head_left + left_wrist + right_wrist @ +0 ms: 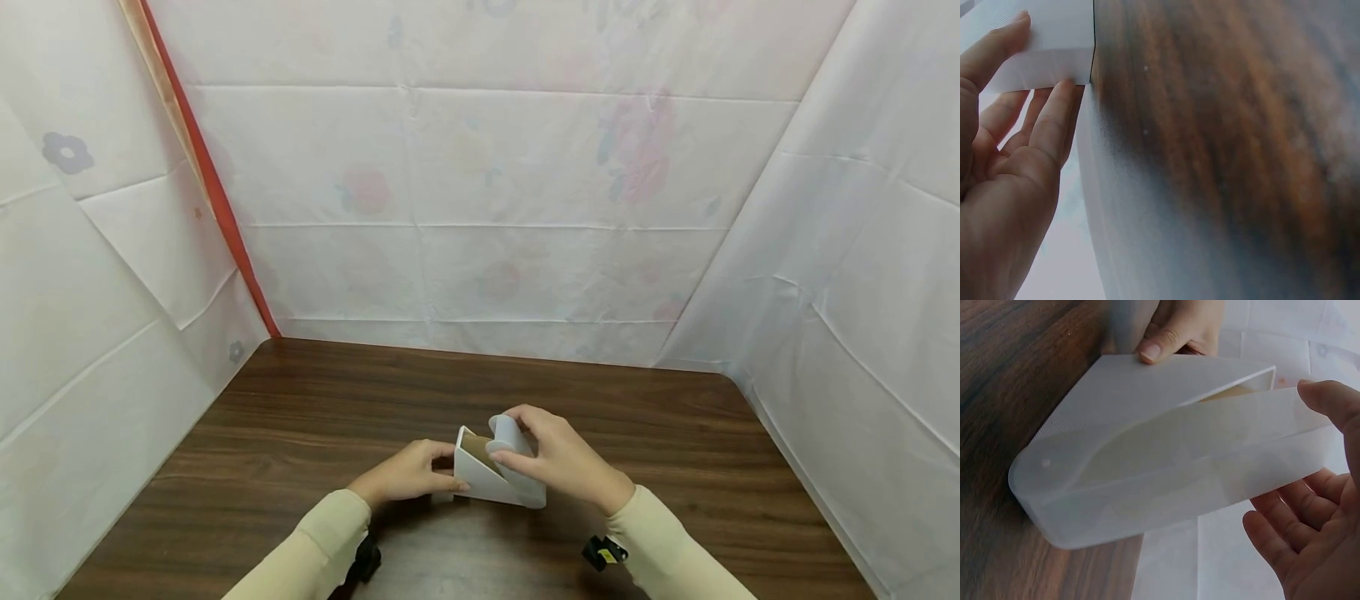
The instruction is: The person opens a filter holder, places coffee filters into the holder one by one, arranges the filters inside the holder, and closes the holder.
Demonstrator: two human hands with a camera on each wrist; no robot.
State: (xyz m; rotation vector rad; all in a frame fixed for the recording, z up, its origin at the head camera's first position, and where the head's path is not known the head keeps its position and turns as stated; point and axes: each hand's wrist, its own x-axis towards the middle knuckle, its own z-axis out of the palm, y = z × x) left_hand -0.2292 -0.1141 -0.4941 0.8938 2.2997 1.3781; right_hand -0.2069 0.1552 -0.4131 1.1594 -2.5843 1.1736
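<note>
A white wedge-shaped box [480, 479] stands on the brown wooden table, with a hinged translucent lid [1197, 469] tilted up from it. Something tan [474, 448] shows inside; its kind is unclear. My left hand [408, 475] grips the box's tall left end, thumb on the near side and fingers behind. In the left wrist view, that hand's thumb and fingertips touch the box's white wall [1054, 34]. My right hand [566, 454] holds the lid's raised end between thumb and fingers. The right wrist view shows the lid's rounded pivot end low beside the box.
The dark wood-grain table [360, 392] extends around both hands. Pale printed sheets hang behind it [465, 275] and along both sides. A red strip [210, 183] runs down the back left corner. Black wrist devices [603, 552] sit under the sleeves.
</note>
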